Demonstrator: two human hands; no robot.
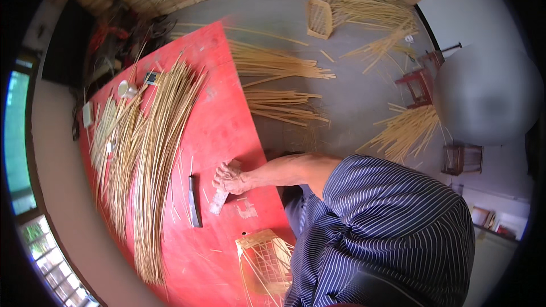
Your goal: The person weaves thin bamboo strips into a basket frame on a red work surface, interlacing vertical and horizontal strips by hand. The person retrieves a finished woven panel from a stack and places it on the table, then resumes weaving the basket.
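My right hand is closed over a flat, oblong greyish block on the red tabletop. One end of the block sticks out below the fingers; the middle is hidden under the hand. Just left of it lies a knife with a dark handle and a broad blade. Thin loose slivers are scattered around the knife. Farther left, a large bundle of long bamboo strips covers much of the table. My left hand does not show; the striped shirt fills the lower right.
A woven lattice basket with loose strips stands at the table's near right edge. A white cup sits among the strips. On the grey floor lie several strip bundles, a basket and a red stool.
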